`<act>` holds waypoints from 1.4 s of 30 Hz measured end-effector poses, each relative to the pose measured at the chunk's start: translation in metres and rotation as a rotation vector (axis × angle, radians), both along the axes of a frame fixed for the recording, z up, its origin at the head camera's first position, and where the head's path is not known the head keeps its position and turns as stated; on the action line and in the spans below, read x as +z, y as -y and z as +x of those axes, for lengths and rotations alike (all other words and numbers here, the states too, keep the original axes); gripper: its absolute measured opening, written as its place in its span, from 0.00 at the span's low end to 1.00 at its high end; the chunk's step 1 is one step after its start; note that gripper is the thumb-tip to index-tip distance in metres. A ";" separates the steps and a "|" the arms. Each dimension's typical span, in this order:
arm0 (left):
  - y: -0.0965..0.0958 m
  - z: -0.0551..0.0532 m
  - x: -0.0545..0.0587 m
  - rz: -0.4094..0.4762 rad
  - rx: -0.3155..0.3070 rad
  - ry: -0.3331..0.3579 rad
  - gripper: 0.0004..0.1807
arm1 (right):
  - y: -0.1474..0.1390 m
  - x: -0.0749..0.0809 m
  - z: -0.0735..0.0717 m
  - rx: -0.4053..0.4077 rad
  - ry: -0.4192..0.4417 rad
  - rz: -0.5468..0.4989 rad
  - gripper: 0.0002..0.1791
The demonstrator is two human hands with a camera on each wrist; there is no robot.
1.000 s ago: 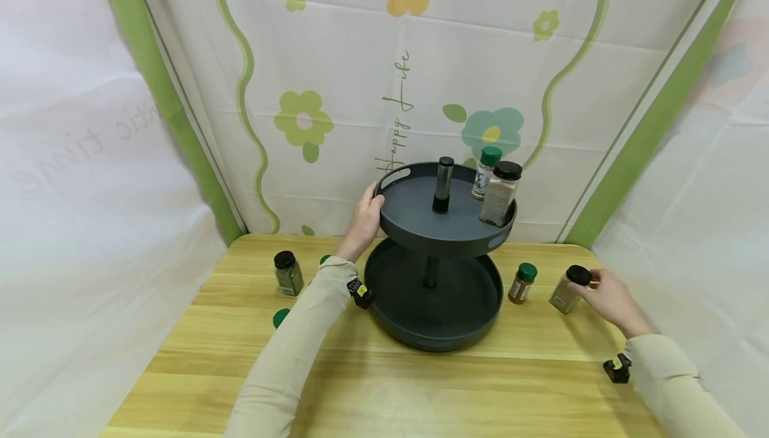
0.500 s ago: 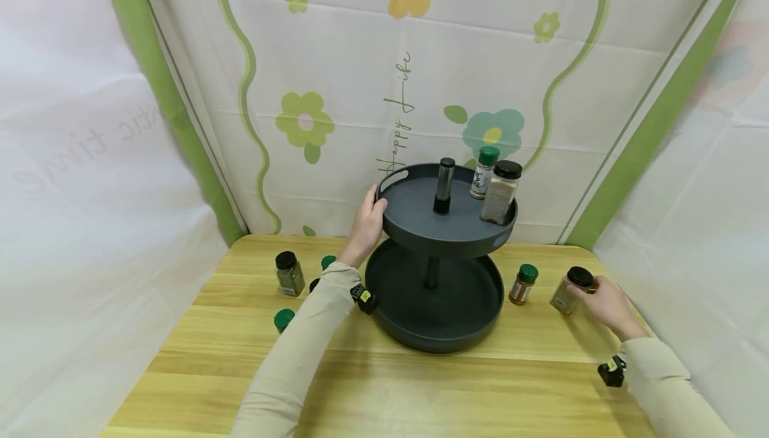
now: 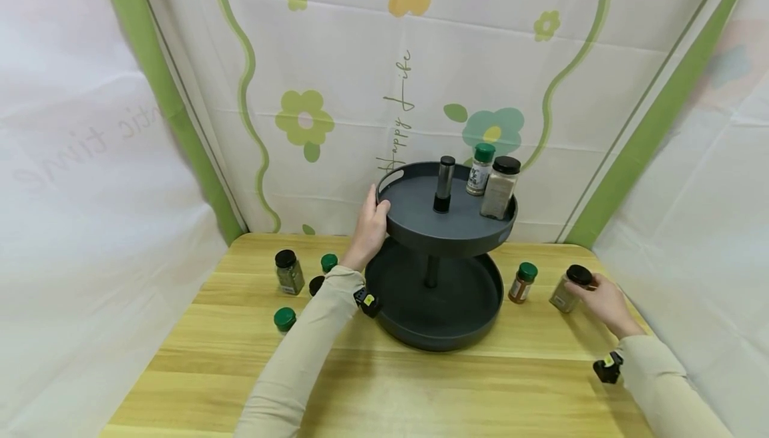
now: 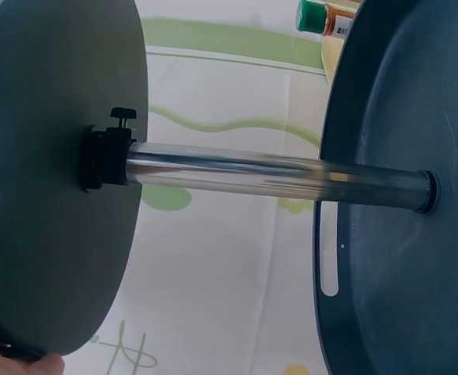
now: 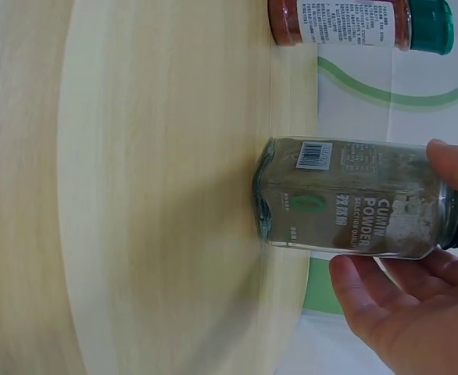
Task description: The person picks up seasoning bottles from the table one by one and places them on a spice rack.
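Observation:
My left hand [image 3: 368,232] grips the left rim of the upper tier [image 3: 411,205] of a dark grey two-tier turntable, thumb over the edge. Only its fingertips show low in the left wrist view, by the upper tier's underside [image 4: 49,195]. On the upper tier, at the right, stand a green-capped spice jar [image 3: 477,177] and a square black-capped jar [image 3: 497,196]. My right hand [image 3: 609,306] pinches a glass jar of cumin powder [image 5: 330,195] near its black cap, thumb on one side and fingers on the other. The jar stands upright at the tabletop.
A green-capped jar of red spice [image 3: 521,284] stands between the turntable and the cumin jar. At left are a black-capped jar of green herbs [image 3: 290,274] and several other jars, partly behind my left sleeve [image 3: 306,344]. The lower tier [image 3: 414,321] holds nothing. Fabric walls surround the table.
The upper tier has turned slightly: its green-capped jar shifts left, the square jar slightly back, and my left hand comes a little forward with the rim. My right hand stays at the cumin jar.

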State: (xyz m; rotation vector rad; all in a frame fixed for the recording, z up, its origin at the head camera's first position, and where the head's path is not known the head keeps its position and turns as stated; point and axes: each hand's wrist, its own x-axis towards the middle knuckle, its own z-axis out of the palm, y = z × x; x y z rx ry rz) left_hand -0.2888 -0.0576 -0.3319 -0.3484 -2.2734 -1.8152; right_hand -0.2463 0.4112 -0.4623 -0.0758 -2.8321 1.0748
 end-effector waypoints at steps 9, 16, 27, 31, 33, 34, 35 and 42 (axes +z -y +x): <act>-0.003 0.004 0.000 -0.007 0.014 -0.021 0.33 | 0.002 0.000 -0.001 0.002 0.002 -0.032 0.42; -0.005 0.008 0.000 -0.033 0.030 -0.039 0.33 | 0.001 -0.003 -0.005 -0.006 0.026 -0.027 0.45; -0.005 0.013 -0.001 -0.040 0.040 -0.045 0.33 | -0.002 -0.008 -0.006 -0.017 0.002 0.053 0.40; -0.006 0.013 -0.002 -0.048 0.055 -0.057 0.33 | -0.003 -0.010 -0.006 -0.018 -0.007 0.058 0.37; -0.006 0.014 -0.002 -0.047 0.061 -0.064 0.33 | -0.004 -0.011 -0.007 -0.019 -0.011 0.061 0.36; -0.006 0.014 -0.002 -0.045 0.063 -0.069 0.32 | -0.004 -0.011 -0.007 -0.022 -0.016 0.064 0.36; -0.006 0.015 -0.002 -0.042 0.064 -0.072 0.32 | -0.004 -0.011 -0.007 -0.022 -0.022 0.065 0.35; -0.007 0.017 -0.002 -0.018 0.068 -0.070 0.32 | -0.002 -0.010 -0.007 -0.020 -0.035 0.062 0.35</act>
